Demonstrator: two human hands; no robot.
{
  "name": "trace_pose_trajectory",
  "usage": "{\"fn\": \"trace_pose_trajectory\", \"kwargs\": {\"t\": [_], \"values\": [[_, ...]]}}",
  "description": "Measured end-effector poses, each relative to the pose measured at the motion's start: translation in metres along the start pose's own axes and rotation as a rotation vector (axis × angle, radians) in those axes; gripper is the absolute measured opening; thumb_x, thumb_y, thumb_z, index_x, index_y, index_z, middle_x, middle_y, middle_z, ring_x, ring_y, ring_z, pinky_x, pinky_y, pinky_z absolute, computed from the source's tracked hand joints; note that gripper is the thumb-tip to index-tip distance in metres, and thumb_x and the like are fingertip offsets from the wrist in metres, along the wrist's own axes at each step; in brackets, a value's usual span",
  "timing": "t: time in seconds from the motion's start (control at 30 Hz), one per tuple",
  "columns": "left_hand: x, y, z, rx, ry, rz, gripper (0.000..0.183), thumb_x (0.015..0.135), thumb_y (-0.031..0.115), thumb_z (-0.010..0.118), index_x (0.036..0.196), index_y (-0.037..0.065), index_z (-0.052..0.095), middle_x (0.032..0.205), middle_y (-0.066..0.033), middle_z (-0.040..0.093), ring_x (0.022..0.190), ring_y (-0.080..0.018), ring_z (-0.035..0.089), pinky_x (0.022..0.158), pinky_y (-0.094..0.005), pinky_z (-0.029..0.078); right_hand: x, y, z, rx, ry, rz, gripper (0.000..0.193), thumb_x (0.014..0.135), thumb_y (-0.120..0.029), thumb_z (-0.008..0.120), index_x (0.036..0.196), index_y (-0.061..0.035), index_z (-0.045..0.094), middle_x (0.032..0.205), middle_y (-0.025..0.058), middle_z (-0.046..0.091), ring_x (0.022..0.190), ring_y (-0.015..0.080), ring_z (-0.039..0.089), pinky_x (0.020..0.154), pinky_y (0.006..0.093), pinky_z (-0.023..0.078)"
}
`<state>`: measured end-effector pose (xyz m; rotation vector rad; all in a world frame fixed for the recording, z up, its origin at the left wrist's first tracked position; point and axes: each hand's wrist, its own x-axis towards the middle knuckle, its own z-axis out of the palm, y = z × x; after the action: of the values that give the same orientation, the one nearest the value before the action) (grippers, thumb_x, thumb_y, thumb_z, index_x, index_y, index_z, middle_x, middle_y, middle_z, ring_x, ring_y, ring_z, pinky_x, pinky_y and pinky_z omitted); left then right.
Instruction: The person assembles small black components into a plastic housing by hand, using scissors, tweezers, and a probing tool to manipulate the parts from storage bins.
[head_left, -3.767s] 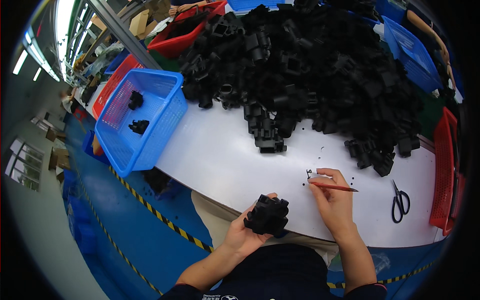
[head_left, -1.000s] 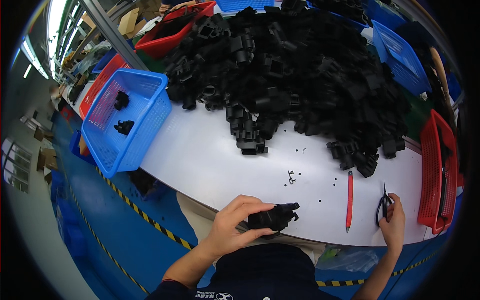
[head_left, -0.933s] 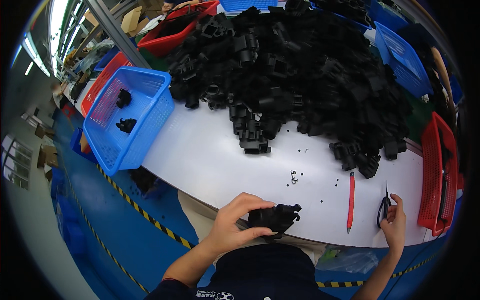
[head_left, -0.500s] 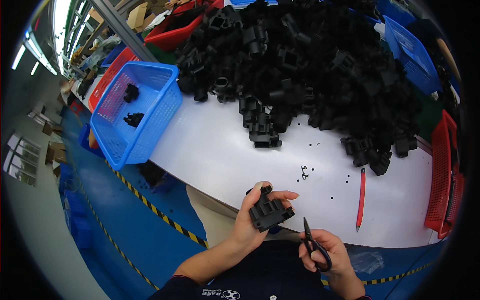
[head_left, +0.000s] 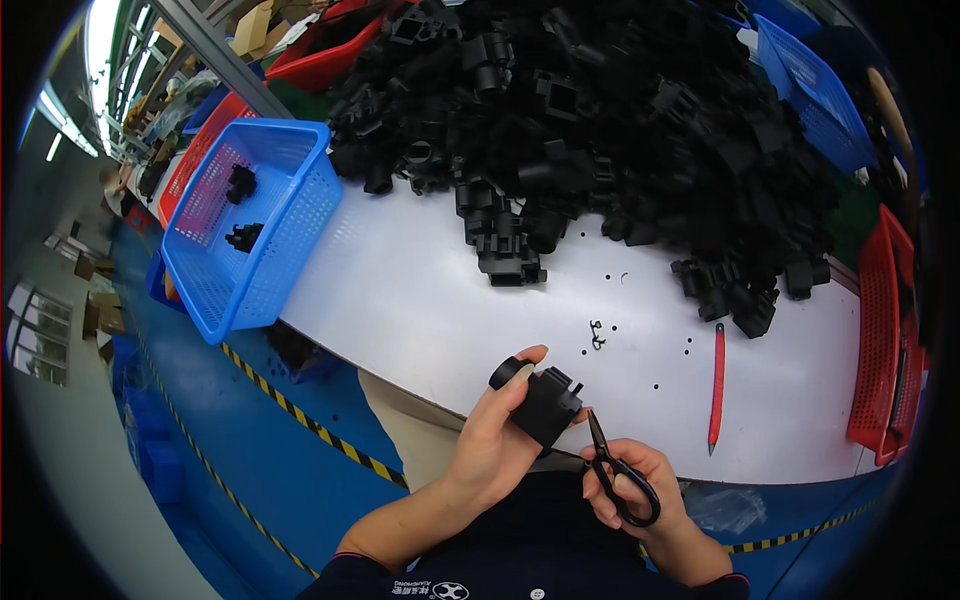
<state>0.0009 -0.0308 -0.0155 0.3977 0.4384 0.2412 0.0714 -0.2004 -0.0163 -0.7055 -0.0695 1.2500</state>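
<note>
My left hand (head_left: 480,455) grips a black moulded plastic part (head_left: 548,408) above the table's near edge. A round, cylinder-like end of it points to the upper left, and small prongs stick out at its right side. In my right hand (head_left: 655,475) is a pair of scissors (head_left: 632,492) with black looped handles. Their blades are spread, one pointing up beside the part's right side, the other toward its lower edge. Whether a blade touches the part I cannot tell. On the white table (head_left: 400,300) beyond lie small black scraps (head_left: 597,336) and several tiny dots.
A large heap of black plastic parts (head_left: 600,130) covers the far table. To the left stands a blue basket (head_left: 300,225) with two black parts inside. A red pencil-like tool (head_left: 717,390) lies at right, near a red basket (head_left: 872,340). Another blue basket (head_left: 815,95) sits at far right.
The part has been turned in my left hand, its round end now showing. The scissors have opened and come up closer to it. The whole view has shifted slightly.
</note>
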Motion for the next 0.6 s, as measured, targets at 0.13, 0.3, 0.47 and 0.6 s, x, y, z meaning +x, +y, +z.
{"fn": "trace_pose_trajectory", "kwargs": {"t": [0.13, 0.3, 0.47, 0.6], "values": [[0.003, -0.007, 0.0, 0.0, -0.02, 0.107, 0.027, 0.091, 0.019, 0.049, 0.112, 0.008, 0.036, 0.107, -0.0116, 0.049, 0.103, -0.0245, 0.052, 0.095, -0.0482, 0.04, 0.0, 0.016, 0.005, -0.097, 0.033, -0.158, 0.04, 0.082, -0.014, 0.061, 0.113, 0.0078, 0.047, 0.082, 0.0169, 0.06, 0.05, 0.0114, 0.049, 0.042, 0.0201, 0.039], [-0.001, -0.01, 0.001, 0.193, -0.033, 0.287, 0.033, 0.088, 0.026, 0.053, 0.111, 0.01, 0.036, 0.122, -0.0117, 0.043, 0.12, -0.0249, 0.04, 0.101, -0.0534, 0.032, 0.0, 0.006, 0.01, -0.227, 0.126, -0.184, 0.039, 0.084, -0.014, 0.057, 0.113, 0.0093, 0.046, 0.081, 0.0169, 0.059, 0.05, 0.0108, 0.048, 0.042, 0.0199, 0.039], [-0.001, -0.013, 0.003, 0.291, -0.006, 0.371, 0.037, 0.086, 0.026, 0.056, 0.113, 0.01, 0.036, 0.13, -0.0132, 0.038, 0.122, -0.0271, 0.037, 0.101, -0.047, 0.033, -0.003, 0.006, 0.005, 0.31, -0.084, 0.093, 0.046, 0.084, -0.021, 0.058, 0.115, 0.0095, 0.044, 0.084, 0.0177, 0.058, 0.05, 0.0109, 0.046, 0.038, 0.0191, 0.036], [-0.003, -0.016, 0.001, 0.136, -0.092, 0.34, 0.025, 0.087, 0.009, 0.053, 0.103, 0.013, 0.034, 0.133, -0.0158, 0.034, 0.124, -0.0254, 0.035, 0.1, -0.0424, 0.033, 0.003, 0.007, 0.003, 0.301, -0.082, 0.137, 0.048, 0.083, -0.022, 0.058, 0.116, 0.0093, 0.043, 0.084, 0.0169, 0.056, 0.05, 0.0107, 0.045, 0.038, 0.0188, 0.036]]}}
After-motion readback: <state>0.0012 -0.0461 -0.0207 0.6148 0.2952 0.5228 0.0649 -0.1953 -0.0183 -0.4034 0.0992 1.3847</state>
